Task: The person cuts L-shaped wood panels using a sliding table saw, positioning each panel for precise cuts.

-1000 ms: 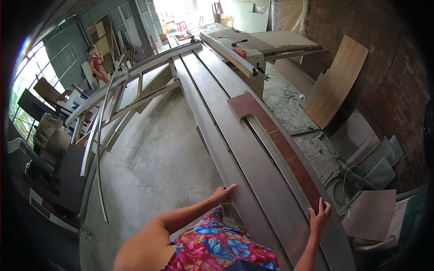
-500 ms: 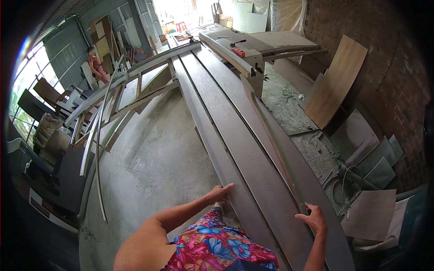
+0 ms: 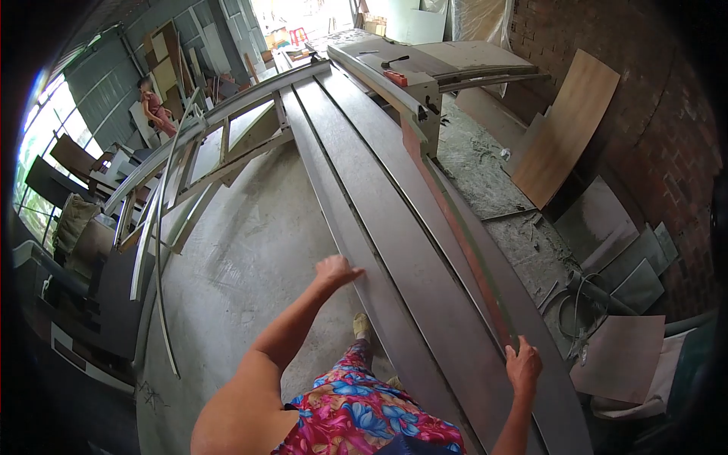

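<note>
A long metal table (image 3: 394,220) with dark lengthwise grooves runs away from me. My left hand (image 3: 336,271) is at its left edge, fingers curled and thumb over the top surface. On the right part of the table lies a long thin reddish-green strip (image 3: 464,236), its far end beside the machine housing (image 3: 429,121). My right hand (image 3: 523,364) is closed at the near end of this strip, with the index finger pointing forward; the palm side is hidden.
A metal frame (image 3: 220,171) juts out left over the concrete floor (image 3: 243,250). A red object (image 3: 395,78) lies on the machine. Boards, including a wooden panel (image 3: 569,129), lean at the brick wall on the right. Another person (image 3: 155,110) stands at the back left.
My left hand has moved forward along the table's left edge. My right hand has closed at the strip's near end, its fingers earlier apart. The view has shifted slightly.
</note>
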A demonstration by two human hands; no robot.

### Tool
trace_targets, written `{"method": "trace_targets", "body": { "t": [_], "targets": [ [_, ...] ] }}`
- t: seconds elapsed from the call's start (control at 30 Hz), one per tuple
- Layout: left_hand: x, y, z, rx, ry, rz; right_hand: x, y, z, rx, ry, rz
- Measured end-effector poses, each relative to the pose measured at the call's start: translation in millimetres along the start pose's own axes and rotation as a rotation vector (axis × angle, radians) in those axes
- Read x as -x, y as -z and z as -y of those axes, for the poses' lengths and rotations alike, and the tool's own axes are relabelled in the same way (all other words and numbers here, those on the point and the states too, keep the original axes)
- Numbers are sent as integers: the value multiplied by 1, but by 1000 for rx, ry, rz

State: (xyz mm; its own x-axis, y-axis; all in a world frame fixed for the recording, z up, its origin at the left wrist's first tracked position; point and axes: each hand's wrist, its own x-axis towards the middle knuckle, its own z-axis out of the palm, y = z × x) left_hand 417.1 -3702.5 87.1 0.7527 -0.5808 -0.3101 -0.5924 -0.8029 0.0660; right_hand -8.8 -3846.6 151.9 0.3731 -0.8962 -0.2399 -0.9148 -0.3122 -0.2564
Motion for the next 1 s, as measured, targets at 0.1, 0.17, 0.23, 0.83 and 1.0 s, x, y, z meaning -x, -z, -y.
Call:
{"method": "trace_targets", "body": {
  "t": [0.1, 0.17, 0.23, 0.83, 1.0],
  "targets": [
    [-33, 39, -12, 56, 131, -2, -10, -6, -9, -21, 33, -87],
    [-68, 30, -17, 196, -30, -224, -15, -10, -9, -15, 48, -108],
    [-89, 28, -38, 339, -195, -423, -18, -8, -11, -5, 61, -125],
    [-212, 14, 48, 699, 638, -364, -52, -12, 12, 52, 54, -100],
    [-206, 21, 39, 628, 683, -409, -69, -11, 29, 12, 106, -98]
  ]
}}
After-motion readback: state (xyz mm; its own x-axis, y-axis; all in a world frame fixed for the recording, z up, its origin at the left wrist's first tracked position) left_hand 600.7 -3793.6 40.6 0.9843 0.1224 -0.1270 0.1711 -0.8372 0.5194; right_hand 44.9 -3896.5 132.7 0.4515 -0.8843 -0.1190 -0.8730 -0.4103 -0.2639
